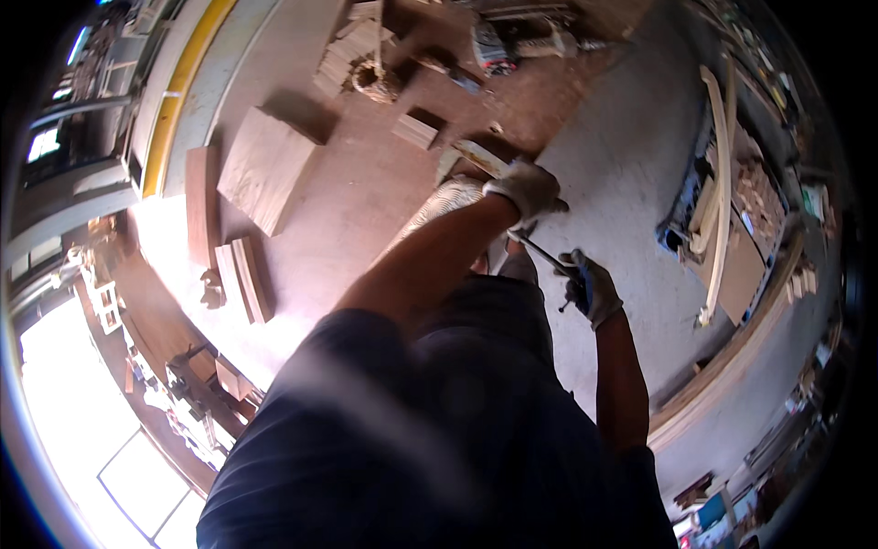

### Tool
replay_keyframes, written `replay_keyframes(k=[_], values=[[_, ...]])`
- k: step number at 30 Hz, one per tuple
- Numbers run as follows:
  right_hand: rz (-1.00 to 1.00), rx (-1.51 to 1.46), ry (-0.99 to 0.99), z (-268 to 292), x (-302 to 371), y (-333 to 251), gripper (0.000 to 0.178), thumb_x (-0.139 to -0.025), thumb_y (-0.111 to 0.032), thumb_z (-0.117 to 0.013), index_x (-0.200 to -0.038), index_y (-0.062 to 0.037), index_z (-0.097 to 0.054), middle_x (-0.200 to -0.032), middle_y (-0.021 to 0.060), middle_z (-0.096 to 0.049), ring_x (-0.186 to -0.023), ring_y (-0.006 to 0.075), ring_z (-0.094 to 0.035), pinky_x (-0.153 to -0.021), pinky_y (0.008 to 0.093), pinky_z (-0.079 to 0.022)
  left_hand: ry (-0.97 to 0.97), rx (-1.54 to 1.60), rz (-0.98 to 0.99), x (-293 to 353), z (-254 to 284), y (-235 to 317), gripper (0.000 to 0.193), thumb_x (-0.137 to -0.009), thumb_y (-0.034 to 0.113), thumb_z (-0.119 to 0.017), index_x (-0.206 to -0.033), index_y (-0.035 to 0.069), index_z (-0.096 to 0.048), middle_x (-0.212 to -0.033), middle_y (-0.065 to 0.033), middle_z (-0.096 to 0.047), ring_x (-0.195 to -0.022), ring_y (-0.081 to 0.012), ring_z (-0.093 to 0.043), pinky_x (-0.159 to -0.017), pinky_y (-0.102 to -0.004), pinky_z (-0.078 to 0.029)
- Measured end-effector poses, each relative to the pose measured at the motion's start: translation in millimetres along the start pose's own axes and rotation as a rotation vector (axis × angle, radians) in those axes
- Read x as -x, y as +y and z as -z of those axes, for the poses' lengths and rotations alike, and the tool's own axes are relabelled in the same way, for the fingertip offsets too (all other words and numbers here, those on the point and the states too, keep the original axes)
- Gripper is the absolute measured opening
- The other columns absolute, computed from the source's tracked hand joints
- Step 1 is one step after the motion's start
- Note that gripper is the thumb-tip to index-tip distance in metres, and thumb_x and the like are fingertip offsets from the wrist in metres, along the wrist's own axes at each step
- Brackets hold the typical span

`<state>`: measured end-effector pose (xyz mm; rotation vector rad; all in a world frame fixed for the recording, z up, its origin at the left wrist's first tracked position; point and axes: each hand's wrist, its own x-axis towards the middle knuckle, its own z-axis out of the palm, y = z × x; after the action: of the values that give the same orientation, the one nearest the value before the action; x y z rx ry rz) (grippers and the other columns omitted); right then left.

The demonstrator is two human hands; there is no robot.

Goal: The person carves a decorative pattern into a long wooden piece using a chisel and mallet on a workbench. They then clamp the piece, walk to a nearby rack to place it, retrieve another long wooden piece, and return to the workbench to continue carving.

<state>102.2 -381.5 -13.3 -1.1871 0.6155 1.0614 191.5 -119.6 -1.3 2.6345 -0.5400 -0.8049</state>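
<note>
My left hand (529,190), in a pale work glove, is closed at the end of a pale strip of wood (482,157). Its fingertips are partly hidden, so its exact grip is unclear. Below that strip, a light piece with a wavy pattern (455,198) runs down behind my left forearm. My right hand (596,291), also gloved, is wrapped round a dark tool with a long thin shaft (541,252). The shaft slants up and left toward my left hand. Where its tip ends is hard to make out.
On the brown board lie a wide wooden panel (267,170), a small wood block (416,130), narrow boards (245,280) and a power tool (492,48). At right, a bin (666,236) holds offcuts, with long curved strips (722,183) across it. Long planks (722,389) lie below.
</note>
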Motion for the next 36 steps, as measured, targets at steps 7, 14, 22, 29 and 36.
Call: replay_keyframes(k=[7,14,22,29,36], values=[[0.83,1.034,0.349,-12.6,38.3,22.5,0.039,-0.094,-0.008,-0.066,-0.132,-0.0028,-0.062,-0.12,0.0163,-0.07,-0.1,0.029,-0.072,-0.084,0.0385,-0.06,-0.06,0.049,0.046,-3.2,15.1,-4.9,0.056,-0.093,0.061,-0.062,-0.097,0.008,-0.078,-0.095,-0.0152,-0.076,-0.094,-0.0356,-0.073,-0.085,-0.0474,-0.056],[0.94,1.187,0.431,-13.2,23.5,32.8,0.033,-0.089,-0.018,-0.076,-0.12,-0.0089,-0.071,-0.117,0.015,-0.071,-0.098,0.0339,-0.072,-0.083,0.0429,-0.058,-0.156,0.077,0.042,-4.4,26.2,-5.6,0.058,-0.09,0.062,-0.066,-0.102,0.006,-0.077,-0.099,-0.017,-0.076,-0.1,-0.0377,-0.071,-0.088,-0.0462,-0.055],[0.543,0.777,0.249,-7.6,21.4,30.4,0.027,-0.098,-0.027,-0.07,-0.107,-0.0021,-0.073,-0.087,0.0114,-0.074,-0.072,0.0204,-0.072,-0.063,0.0323,-0.057,-0.194,0.169,0.039,8.1,26.6,-17.2,0.045,-0.08,0.044,-0.083,-0.108,0.01,-0.075,-0.102,-0.0147,-0.076,-0.104,-0.035,-0.071,-0.09,-0.0444,-0.053],[-0.013,0.097,0.129,-15.3,24.3,20.8,0.05,-0.104,-0.045,-0.059,-0.095,0.0022,-0.069,-0.066,0.0098,-0.065,-0.046,0.0154,-0.058,-0.045,0.0285,-0.047,-0.227,0.218,0.0,1.3,21.2,-22.0,0.04,-0.08,0.04,-0.084,-0.104,0.01,-0.076,-0.097,-0.0152,-0.076,-0.098,-0.0339,-0.072,-0.087,-0.0434,-0.054],[0.193,0.31,0.203,-20.4,25.6,26.1,0.038,-0.106,-0.033,-0.058,-0.099,0.0022,-0.071,-0.067,0.0078,-0.067,-0.052,0.0132,-0.062,-0.049,0.0271,-0.048,-0.278,0.242,-0.05,-4.7,21.4,-29.5,0.036,-0.083,0.039,-0.081,-0.105,0.011,-0.078,-0.097,-0.0148,-0.076,-0.095,-0.0317,-0.072,-0.086,-0.0421,-0.054]])
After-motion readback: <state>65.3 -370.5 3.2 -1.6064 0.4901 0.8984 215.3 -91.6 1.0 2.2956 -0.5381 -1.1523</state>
